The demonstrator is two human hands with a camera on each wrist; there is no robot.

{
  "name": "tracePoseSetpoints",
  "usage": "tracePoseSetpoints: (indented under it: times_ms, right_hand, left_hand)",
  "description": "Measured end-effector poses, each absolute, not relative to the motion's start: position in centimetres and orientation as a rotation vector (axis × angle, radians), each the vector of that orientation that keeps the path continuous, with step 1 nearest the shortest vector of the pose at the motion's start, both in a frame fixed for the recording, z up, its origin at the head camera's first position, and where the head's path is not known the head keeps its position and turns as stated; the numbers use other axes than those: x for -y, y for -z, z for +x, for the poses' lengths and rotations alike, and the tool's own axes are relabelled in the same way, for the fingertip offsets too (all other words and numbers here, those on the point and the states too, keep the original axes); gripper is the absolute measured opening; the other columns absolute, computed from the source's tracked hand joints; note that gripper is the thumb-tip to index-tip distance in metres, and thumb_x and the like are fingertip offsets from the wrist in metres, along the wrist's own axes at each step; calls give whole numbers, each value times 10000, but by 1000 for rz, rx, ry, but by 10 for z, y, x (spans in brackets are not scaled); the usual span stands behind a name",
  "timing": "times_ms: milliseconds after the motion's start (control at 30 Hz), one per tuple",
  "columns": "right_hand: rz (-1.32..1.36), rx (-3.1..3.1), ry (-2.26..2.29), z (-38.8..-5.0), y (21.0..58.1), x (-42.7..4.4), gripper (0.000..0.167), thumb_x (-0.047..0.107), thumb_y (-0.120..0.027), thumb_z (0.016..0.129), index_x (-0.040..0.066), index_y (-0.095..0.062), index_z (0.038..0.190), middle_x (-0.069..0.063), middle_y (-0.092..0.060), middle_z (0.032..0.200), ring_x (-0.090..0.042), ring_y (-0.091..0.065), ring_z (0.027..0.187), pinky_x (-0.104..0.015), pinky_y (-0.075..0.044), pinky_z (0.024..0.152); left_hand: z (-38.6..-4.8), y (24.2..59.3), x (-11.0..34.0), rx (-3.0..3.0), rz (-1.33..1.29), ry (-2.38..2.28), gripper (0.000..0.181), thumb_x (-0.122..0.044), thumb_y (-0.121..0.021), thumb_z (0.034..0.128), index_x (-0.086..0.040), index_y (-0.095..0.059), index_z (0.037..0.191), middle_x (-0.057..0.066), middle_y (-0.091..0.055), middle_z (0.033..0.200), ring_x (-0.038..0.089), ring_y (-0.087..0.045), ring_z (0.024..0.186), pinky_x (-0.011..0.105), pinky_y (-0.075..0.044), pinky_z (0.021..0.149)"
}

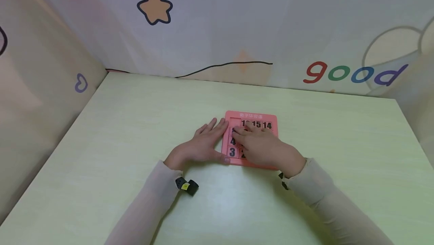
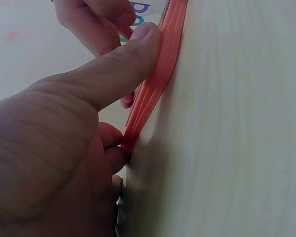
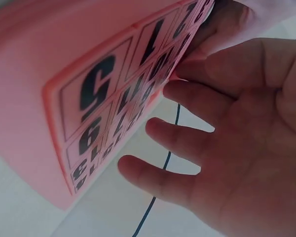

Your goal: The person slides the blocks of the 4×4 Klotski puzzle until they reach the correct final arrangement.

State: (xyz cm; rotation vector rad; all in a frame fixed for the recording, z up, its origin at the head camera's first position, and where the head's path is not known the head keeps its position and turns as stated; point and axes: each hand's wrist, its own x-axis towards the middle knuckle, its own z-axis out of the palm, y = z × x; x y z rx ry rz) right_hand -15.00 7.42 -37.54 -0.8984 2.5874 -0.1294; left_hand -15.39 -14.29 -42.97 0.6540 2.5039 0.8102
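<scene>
Touching the puzzle (image 1: pixel 275 128) with extended fingers (image 3: pixel 180 143), both hands (image 1: pixel 201 145) (image 1: pixel 262 147) leave tile 5 (image 3: pixel 96 88) visible only from right wrist.

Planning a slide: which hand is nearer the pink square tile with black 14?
Right hand: over the pink rectangular puzzle board, close to that tile. Left hand: farther, against the board's left edge.

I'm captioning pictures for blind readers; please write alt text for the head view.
A person's right hand covers part of a flat pink rectangular puzzle of numbered tiles, while their left hand lies against its left edge. It rests on a pale green table before a cartoon-printed backdrop reading "good".
</scene>
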Motion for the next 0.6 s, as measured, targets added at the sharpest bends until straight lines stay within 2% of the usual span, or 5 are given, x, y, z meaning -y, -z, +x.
tracePoseSetpoints:
  times_ms: [333, 600]
  right_hand:
    - [-830, -2621, 116, -157, 379, -65, 559, 272, -519, 1035, 94, -412, 1554, -109, -296, 1628, -423, -172, 1500, -692, -217, 1117]
    - [-726, -2626, 87, -165, 378, -60, 565, 252, -492, 1044, 119, -367, 1578, -139, -216, 1655, -422, -125, 1508, -711, -190, 1113]
  left_hand:
    - [-155, 432, 142, -2499, 657, -784, 1130, -531, -758, 850, -151, -38, 1633, -31, 26, 1686, 148, 191, 1508, 371, 91, 1198]
    - [-154, 428, 142, -2501, 652, -774, 1129, -528, -755, 854, -155, -27, 1632, -27, 37, 1684, 165, 189, 1511, 379, 86, 1201]
